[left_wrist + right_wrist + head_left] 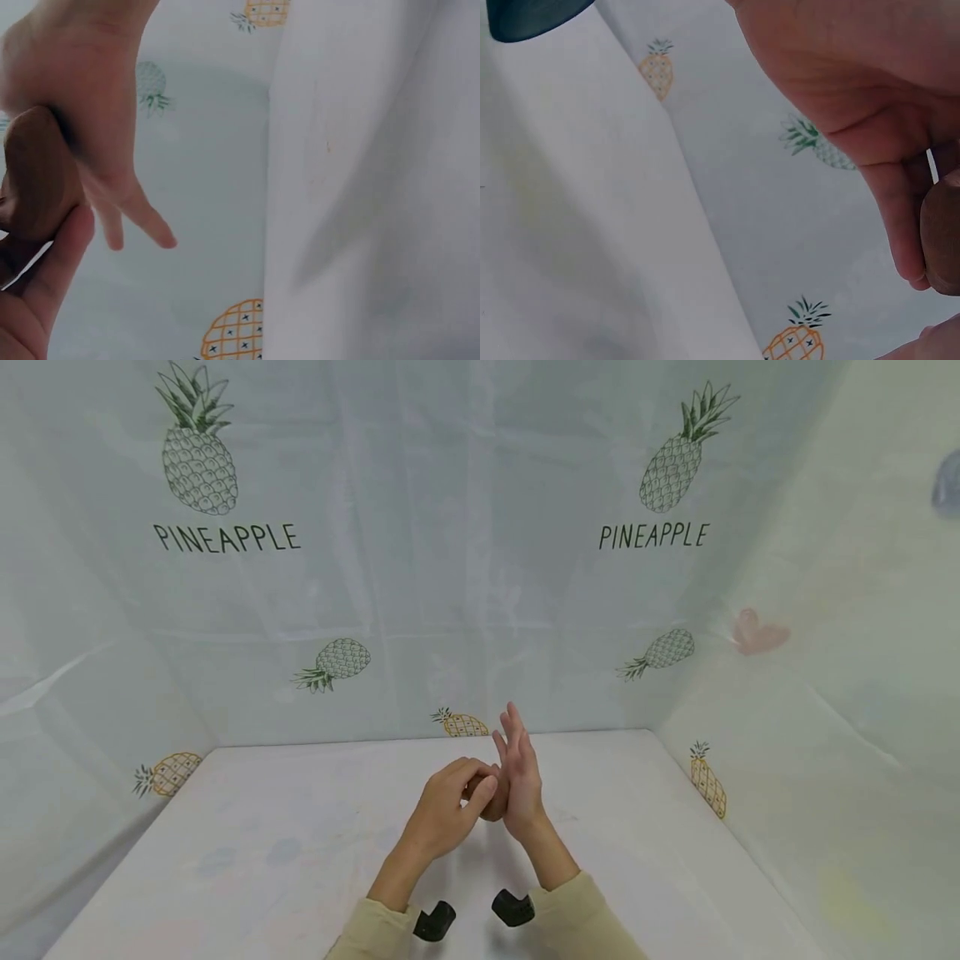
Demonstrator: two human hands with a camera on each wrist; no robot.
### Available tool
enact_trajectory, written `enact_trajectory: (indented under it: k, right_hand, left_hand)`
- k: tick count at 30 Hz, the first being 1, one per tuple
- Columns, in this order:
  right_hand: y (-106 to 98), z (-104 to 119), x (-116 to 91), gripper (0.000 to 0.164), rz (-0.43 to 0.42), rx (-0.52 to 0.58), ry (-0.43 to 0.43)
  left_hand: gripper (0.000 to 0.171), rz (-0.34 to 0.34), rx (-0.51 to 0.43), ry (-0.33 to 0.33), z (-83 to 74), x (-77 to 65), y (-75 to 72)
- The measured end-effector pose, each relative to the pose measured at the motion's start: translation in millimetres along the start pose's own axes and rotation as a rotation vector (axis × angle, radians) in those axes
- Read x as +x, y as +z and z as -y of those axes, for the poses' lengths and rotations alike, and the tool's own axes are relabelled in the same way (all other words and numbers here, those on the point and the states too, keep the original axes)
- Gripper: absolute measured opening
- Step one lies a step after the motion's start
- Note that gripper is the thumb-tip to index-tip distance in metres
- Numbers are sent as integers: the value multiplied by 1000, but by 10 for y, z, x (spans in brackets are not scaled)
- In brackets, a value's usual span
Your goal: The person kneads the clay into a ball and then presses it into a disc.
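My left hand (pixel 442 810) grips a smooth, brown, rounded object (pixel 495 803) that looks like wood, its thumb on the near side and fingers curled over the top. Held upright beside it, my right hand (pixel 523 781) has straight fingers pointing up, and its palm faces the object. In the left wrist view the brown piece (pixel 37 176) lies against the base of the right hand (pixel 82 82), with the left thumb (pixel 67 255) at its lower edge. Only part of the brown piece (pixel 943 232) shows in the right wrist view; the hands cover the rest.
Both hands are above a white-covered table (pixel 285 877). Behind it hangs a pale curtain (pixel 450 568) printed with pineapples, and another pale sheet (pixel 840 693) runs along the right side. Black curved pieces (pixel 435 921) sit at the cuffs of the cream sleeves (pixel 588 918).
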State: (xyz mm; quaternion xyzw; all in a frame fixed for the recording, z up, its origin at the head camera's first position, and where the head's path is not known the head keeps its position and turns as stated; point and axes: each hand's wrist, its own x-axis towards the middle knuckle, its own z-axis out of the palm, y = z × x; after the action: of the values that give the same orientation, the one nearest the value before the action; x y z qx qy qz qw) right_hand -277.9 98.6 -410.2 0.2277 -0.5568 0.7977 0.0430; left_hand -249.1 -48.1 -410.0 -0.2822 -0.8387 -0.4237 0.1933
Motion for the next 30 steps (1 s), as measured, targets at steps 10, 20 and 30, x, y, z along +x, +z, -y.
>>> enact_trajectory:
  k: [10, 20, 30]
  right_hand:
    - [137, 19, -3, 67, 3, 15, -38]
    - [239, 17, 8, 67, -1, 29, -64]
    - [308, 48, 22, 66, 6, 48, -101]
  left_hand:
    - [38, -196, -159, -64, -1, 22, 100]
    - [57, -253, -442, -139, -37, 37, 128]
    - [71, -245, -604, -110, -25, 94, 108]
